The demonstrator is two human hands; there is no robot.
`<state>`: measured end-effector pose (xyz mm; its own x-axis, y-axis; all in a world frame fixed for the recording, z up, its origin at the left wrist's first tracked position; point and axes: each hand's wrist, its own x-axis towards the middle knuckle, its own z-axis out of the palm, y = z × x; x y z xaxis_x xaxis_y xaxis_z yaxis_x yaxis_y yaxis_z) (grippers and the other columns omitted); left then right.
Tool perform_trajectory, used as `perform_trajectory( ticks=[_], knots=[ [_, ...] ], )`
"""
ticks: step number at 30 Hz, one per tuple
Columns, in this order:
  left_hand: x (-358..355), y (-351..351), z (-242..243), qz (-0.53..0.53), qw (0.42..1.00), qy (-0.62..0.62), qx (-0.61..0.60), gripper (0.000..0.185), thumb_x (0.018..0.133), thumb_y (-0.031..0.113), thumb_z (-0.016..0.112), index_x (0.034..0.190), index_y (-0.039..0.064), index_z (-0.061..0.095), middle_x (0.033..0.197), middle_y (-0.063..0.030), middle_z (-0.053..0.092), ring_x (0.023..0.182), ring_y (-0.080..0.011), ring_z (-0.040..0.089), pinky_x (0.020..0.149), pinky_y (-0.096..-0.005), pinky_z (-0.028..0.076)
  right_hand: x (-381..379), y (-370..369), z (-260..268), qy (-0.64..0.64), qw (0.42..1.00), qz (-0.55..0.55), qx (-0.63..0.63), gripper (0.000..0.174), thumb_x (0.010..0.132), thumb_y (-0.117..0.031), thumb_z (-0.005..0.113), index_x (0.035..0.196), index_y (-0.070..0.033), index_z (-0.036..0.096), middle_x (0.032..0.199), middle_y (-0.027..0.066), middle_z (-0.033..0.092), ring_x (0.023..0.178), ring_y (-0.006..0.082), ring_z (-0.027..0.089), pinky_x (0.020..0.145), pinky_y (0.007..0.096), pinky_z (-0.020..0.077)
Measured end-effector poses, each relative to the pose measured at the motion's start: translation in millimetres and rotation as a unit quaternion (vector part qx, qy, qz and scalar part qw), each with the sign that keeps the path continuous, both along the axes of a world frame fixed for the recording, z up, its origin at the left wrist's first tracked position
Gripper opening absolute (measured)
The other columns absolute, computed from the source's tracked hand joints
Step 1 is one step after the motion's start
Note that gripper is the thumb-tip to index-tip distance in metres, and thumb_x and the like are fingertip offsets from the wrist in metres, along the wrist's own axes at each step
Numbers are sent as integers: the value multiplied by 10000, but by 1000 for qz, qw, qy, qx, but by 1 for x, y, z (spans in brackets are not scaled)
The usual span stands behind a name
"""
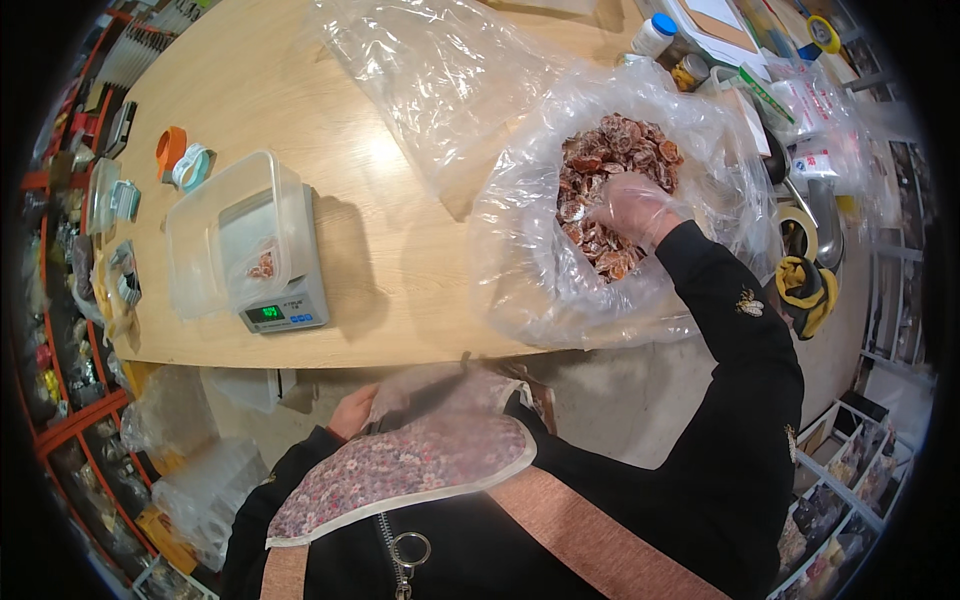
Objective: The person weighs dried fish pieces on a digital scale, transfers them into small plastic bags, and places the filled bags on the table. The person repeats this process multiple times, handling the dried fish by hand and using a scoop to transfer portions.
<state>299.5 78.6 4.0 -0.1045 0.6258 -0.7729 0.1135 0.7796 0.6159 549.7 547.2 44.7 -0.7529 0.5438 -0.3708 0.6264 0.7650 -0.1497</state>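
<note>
My right hand [634,208], in a thin clear plastic glove, reaches into an open clear plastic bag [517,255]. Its fingers touch a heap of brown-orange dried fruit pieces [619,142] dusted with white; the fingertips are hidden, so a grip cannot be made out. My left hand [354,412] is low by the table's front edge, beside the floral apron [420,457], which hides most of its fingers. On the left, a digital scale [307,300] with a lit display carries a translucent plastic tub [191,259]. Within the tub lies a small cluster of the same fruit [262,264].
A second clear plastic sheet or bag [450,82] spreads across the back. Tape rolls [172,150] stand at far left. Along the right are a blue-capped bottle [654,34], a metal scoop [825,225] and black-yellow gloves [806,296]. Shelving [82,420] flanks the table [405,300].
</note>
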Motion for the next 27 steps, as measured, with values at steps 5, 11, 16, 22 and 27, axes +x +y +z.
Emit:
perform_trajectory(
  ticks=[5, 11, 16, 22, 27],
  knots=[
    [-13, 2, -15, -220, 973, 68, -34, 339, 938, 169, 428, 1189, -19, 557, 1154, -107, 606, 1081, -195, 540, 933, -278, 396, 13, 11, -12, 43, 991, 71, -108, 185, 715, -267, 625, 655, -91, 625, 586, 162, 551, 641, 337, 580, 577, 426, 441],
    [-2, -9, -14, 4, 1000, 19, -18, 309, 905, 166, 481, 1103, -41, 597, 1093, -136, 632, 992, -184, 574, 875, -291, 429, 23, 8, -20, 123, 972, 198, 12, 161, 651, -114, 609, 787, -182, 661, 723, 106, 540, 767, 323, 566, 656, 409, 455],
    [-6, -4, -16, -38, 998, -9, -57, 295, 891, 194, 523, 1072, -20, 614, 1030, -126, 656, 942, -169, 587, 834, -297, 441, 25, 47, 1, 42, 988, 129, -79, 194, 737, -186, 610, 903, -95, 654, 804, 145, 616, 813, 306, 601, 720, 410, 471],
    [-19, 0, -31, -250, 963, 86, -61, 231, 837, 186, 512, 946, 40, 654, 946, -218, 631, 893, -378, 601, 756, -388, 482, 26, 79, -25, 121, 984, -107, 79, 279, 744, -213, 621, 958, -35, 633, 937, 183, 636, 870, 334, 614, 751, 415, 477],
    [-12, -21, -59, -338, 900, 271, 48, 145, 771, 161, 528, 765, 56, 628, 798, -199, 616, 808, -393, 593, 689, -469, 470, 22, 85, -33, 49, 987, -68, 134, 246, 713, -189, 607, 912, -47, 631, 866, 180, 635, 831, 346, 613, 743, 419, 476]
  ],
)
